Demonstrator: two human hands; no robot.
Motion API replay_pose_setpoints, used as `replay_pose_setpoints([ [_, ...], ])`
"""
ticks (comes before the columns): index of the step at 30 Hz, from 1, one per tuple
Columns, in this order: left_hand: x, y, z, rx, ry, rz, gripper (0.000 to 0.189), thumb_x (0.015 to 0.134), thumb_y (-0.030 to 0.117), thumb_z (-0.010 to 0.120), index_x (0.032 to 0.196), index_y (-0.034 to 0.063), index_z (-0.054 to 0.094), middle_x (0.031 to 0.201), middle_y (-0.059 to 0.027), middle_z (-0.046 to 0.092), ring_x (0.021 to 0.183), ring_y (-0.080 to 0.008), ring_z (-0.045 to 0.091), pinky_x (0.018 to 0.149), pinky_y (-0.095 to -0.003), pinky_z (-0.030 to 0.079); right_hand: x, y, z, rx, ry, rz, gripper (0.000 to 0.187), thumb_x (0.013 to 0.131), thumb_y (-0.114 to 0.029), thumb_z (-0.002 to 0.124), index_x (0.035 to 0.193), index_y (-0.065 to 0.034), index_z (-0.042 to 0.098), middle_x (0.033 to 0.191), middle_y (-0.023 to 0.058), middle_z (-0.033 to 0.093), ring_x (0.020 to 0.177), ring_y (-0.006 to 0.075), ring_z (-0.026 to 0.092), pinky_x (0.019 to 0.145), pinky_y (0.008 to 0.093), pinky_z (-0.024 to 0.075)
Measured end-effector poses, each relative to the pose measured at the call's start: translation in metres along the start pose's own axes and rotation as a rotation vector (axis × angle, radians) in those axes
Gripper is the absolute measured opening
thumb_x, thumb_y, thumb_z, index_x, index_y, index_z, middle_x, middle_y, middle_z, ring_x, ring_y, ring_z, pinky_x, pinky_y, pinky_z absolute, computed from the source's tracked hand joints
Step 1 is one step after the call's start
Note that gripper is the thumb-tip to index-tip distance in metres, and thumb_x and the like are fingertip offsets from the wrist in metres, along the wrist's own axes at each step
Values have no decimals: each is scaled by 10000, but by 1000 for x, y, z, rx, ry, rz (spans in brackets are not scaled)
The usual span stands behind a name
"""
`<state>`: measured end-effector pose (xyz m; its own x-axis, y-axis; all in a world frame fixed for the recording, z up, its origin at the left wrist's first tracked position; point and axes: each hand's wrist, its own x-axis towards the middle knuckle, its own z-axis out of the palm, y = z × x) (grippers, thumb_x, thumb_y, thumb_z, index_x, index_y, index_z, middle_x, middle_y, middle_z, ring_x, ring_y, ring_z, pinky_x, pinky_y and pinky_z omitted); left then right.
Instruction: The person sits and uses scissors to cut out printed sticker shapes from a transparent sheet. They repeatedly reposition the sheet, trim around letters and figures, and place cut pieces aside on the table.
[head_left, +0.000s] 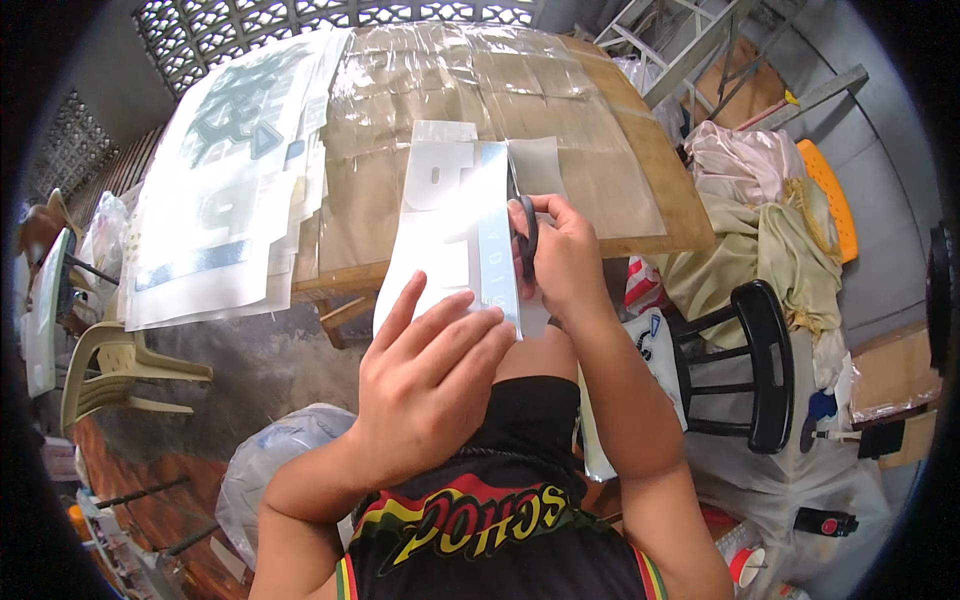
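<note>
My right hand (562, 251) holds a pair of scissors with dark handles (529, 229), its blades pointing away from me along the right edge of a glossy printed sheet (431, 240). A blue-grey strip with pale letters runs down that side of the sheet. My left hand (442, 367) lies over the sheet's near end with its fingers spread; whether it presses or pinches the sheet cannot be told. A pale piece of sheet (541, 165) shows to the right of the blades, on the plastic-covered table (600, 187). The sheet's near part overhangs the table edge.
Large printed transparent sheets (217, 180) are layered on the table's left side. A beige plastic chair (112, 360) stands at left, a black chair (761, 367) at right. Draped cloths (772, 247), an orange plastic seat (829, 195) and a metal ladder (690, 45) are beyond the table's right side.
</note>
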<state>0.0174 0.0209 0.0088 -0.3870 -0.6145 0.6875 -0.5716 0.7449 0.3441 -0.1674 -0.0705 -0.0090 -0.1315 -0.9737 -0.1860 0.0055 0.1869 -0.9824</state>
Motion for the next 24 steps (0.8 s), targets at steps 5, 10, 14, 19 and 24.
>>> replay_pose_setpoints([
  [5,4,-21,11,39,-31,-38,291,799,45,735,1086,81,721,1110,-61,740,1114,-291,704,1145,-563,433,30,-9,2,-9,5,-18,352,982,-278,725,1204,-19,641,713,34,637,568,110,645,407,270,462],
  [10,-7,-36,12,48,-90,-146,260,806,34,726,1060,83,752,1112,-79,761,1153,-316,712,1118,-550,467,51,-24,-43,-459,107,-318,456,946,-241,753,1329,-39,612,881,154,727,693,232,714,591,387,559],
  [14,-16,-49,12,72,-126,-165,215,838,35,722,1046,82,752,1112,-85,761,1152,-319,712,1096,-545,487,59,-28,-98,-1109,338,-402,366,929,-185,725,1270,-62,678,1044,228,751,932,398,728,841,486,555],
  [19,-8,-56,20,142,-128,-156,156,873,58,723,1024,86,748,1103,-80,759,1171,-311,701,1128,-556,451,61,-28,-117,-1449,261,-388,255,923,-161,696,1163,-90,745,1123,190,720,1076,385,680,958,515,496],
  [24,2,-56,15,303,-99,-139,173,844,53,734,1008,105,756,1091,-73,757,1183,-300,688,1149,-567,426,34,-36,-87,-1645,248,-593,302,884,-101,680,1183,-88,725,1300,171,610,1255,366,557,1017,525,466],
])
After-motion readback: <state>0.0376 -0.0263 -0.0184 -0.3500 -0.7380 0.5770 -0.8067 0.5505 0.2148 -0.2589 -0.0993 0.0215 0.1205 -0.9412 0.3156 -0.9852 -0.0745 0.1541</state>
